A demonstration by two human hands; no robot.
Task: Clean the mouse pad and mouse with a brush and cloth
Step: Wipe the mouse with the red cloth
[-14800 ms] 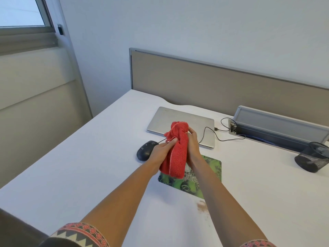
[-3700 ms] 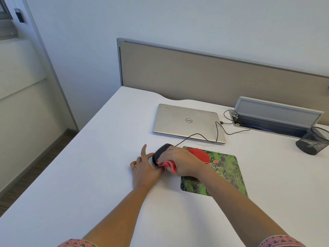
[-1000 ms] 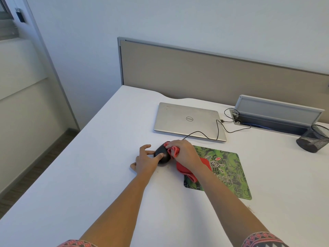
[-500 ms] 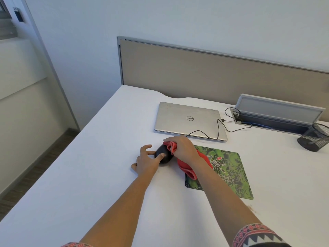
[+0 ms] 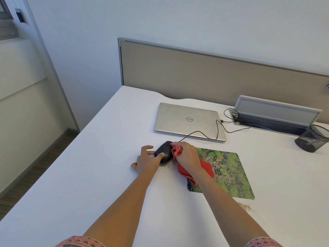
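Right then, the black corded mouse (image 5: 163, 152) sat on the white table (image 5: 99, 175), just off the left edge of the green printed mouse pad (image 5: 229, 173), roughly mid-table and in front of the closed silver Dell laptop (image 5: 188, 121). Left hand (image 5: 146, 162) lay flat-ish w/ fingers spread, thumb and forefinger pinching the mouse's near-left side to steady it. Right hand (image 5: 187, 155) was bunched around the red cloth (image 5: 185, 169), pressing a wad of it vs the mouse's right flank; the cloth's loose tail trailed back over the pad's near-left corner. Judging by looks, the mouse was light, hard and smooth, so prob. slippery under a rub and apt to skate w/o the bracing hand; best held low on its sides, away from buttons/wheel. Its thin black cable (image 5: 201, 133) ran back across the laptop lid toward the cable tray (image 5: 277, 113) at the table's back edge, so tugging or spinning the mouse far could drag it. Cloth was soft and floppy, fine to grab anywhere. Pad looked thin and flexible, lying flat. Plenty of open table to the left and toward the near edge; a mesh pen cup (image 5: 313, 138) stood well apart near the right edge. Brownish crumbs (image 5: 246, 206) lay by the pad's near-right corner. No brush in view.
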